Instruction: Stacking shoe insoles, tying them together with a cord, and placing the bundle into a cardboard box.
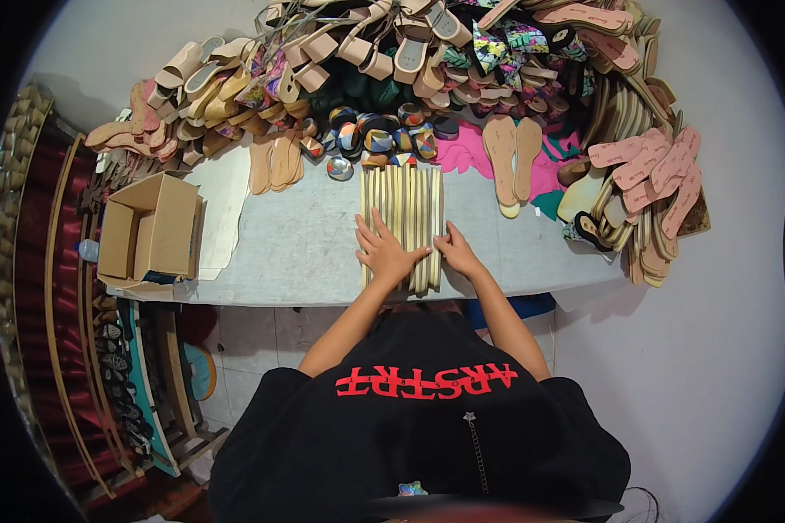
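Observation:
A row of long, thin, cream-yellow strips (401, 187) with grey-brown layers between them stands packed side by side on the table in front of me. My left hand (387, 251) lies across the top of the row, its fingers spread and its thumb pointing right. At the row's right edge, my right hand (459, 253) has thumb and fingers closed around the outermost pale strip (437, 202). Some of its fingers are hidden beneath the hand. The strips' lower ends are uneven, close to the table's front edge.
An open cardboard box (167, 228) stands at the left of the grey table (279, 235). Patterned straps (379, 139), tan soles (277, 163) and a pair of insoles (512, 161) lie beyond the strips. Heaped sandals (358, 44) fill the back; pink insoles (650, 166) pile up right.

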Demonstrator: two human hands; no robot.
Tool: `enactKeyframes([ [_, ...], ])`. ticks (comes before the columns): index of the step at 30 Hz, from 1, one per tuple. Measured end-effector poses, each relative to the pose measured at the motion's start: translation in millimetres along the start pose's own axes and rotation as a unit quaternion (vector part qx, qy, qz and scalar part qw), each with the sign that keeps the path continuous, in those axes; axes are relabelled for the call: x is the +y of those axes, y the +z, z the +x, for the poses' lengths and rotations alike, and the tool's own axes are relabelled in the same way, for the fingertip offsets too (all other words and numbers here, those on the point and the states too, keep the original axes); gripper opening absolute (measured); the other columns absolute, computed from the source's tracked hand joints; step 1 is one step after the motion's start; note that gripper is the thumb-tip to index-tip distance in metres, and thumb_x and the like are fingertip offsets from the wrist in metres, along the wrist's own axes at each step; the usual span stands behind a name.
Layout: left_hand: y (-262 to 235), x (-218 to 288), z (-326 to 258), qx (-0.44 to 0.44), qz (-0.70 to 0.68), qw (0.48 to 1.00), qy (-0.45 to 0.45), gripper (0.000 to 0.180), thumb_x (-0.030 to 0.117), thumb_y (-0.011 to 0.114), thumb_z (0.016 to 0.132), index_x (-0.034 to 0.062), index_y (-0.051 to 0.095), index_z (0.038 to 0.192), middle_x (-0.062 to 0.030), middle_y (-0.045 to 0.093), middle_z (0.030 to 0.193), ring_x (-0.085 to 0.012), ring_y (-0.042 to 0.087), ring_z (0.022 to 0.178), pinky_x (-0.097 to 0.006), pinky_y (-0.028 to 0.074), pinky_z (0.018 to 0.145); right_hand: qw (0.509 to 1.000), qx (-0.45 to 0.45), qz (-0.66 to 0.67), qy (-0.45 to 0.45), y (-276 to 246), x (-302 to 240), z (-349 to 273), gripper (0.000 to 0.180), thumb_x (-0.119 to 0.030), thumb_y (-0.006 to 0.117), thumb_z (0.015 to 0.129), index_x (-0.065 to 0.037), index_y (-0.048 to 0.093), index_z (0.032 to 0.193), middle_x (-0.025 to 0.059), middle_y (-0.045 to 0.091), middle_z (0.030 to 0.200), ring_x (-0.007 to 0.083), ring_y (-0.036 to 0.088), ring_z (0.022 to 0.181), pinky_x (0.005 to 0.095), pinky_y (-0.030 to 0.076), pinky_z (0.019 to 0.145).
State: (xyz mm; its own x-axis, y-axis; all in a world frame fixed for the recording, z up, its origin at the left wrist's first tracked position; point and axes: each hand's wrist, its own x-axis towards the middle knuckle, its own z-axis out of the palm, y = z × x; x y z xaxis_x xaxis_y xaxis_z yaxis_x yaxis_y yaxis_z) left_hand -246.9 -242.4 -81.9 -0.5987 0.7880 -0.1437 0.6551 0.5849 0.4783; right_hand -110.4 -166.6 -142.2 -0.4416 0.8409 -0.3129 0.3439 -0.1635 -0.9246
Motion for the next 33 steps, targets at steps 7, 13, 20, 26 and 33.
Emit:
enactKeyframes([
  [7, -6, 0, -2, -0.023, -0.016, 1.0, -0.002, 0.134, 0.051, 0.08, 0.045, 0.0085, -0.007, 0.137, -0.0249, -0.008, 0.139, -0.0405, 0.005, 0.129, -0.062, 0.021, 0.092, 0.962, 0.129, -0.17, -0.168, 9, 22, 19, 0.059, -0.021, 0.063, 0.078, 0.006, 0.038, 0.123, 0.002, 0.051, 0.073, 0.0088, 0.048, 0.064, 0.0238, 0.042, 0.058],
  [13, -6, -7, -1, -0.029, -0.017, 0.999, -0.018, 0.135, 0.048, 0.081, 0.043, 0.0093, -0.009, 0.137, -0.0249, -0.009, 0.139, -0.0406, 0.004, 0.129, -0.061, 0.021, 0.092, 0.999, -0.045, 0.017, -0.027, -11, -3, 11, 0.044, -0.018, 0.065, 0.076, 0.004, 0.049, 0.11, 0.0052, 0.059, 0.078, 0.0067, 0.052, 0.067, 0.0229, 0.043, 0.059],
  [20, -5, -3, -1, -0.03, -0.01, 0.999, -0.024, 0.133, 0.04, 0.081, 0.045, 0.0097, -0.011, 0.136, -0.0266, -0.009, 0.138, -0.0424, 0.004, 0.128, -0.063, 0.02, 0.092, 0.984, 0.159, -0.083, 0.01, -31, -7, -1, 0.054, -0.003, 0.048, 0.072, 0.004, 0.032, 0.122, 0.023, 0.054, 0.105, 0.0302, 0.055, 0.096, 0.0344, 0.044, 0.082],
  [26, -4, -2, -2, -0.026, -0.007, 0.999, -0.019, 0.133, 0.04, 0.081, 0.045, 0.0101, -0.011, 0.136, -0.0269, -0.009, 0.138, -0.0431, 0.004, 0.127, -0.063, 0.02, 0.091, 0.943, 0.088, 0.321, 0.024, -21, 3, -5, 0.059, 0.006, 0.039, 0.076, -0.006, 0.026, 0.133, 0.0187, 0.052, 0.112, 0.0243, 0.054, 0.098, 0.0323, 0.045, 0.082],
  [33, -5, -1, -3, -0.018, -0.016, 1.0, -0.012, 0.129, 0.039, 0.08, 0.047, 0.0108, -0.007, 0.137, -0.0262, -0.007, 0.139, -0.044, 0.008, 0.126, -0.061, 0.02, 0.091, 0.998, 0.06, 0.007, 0.007, 6, -3, -4, 0.054, -0.001, 0.043, 0.079, -0.001, 0.031, 0.131, 0.0193, 0.055, 0.108, 0.0269, 0.057, 0.09, 0.0321, 0.046, 0.077],
])
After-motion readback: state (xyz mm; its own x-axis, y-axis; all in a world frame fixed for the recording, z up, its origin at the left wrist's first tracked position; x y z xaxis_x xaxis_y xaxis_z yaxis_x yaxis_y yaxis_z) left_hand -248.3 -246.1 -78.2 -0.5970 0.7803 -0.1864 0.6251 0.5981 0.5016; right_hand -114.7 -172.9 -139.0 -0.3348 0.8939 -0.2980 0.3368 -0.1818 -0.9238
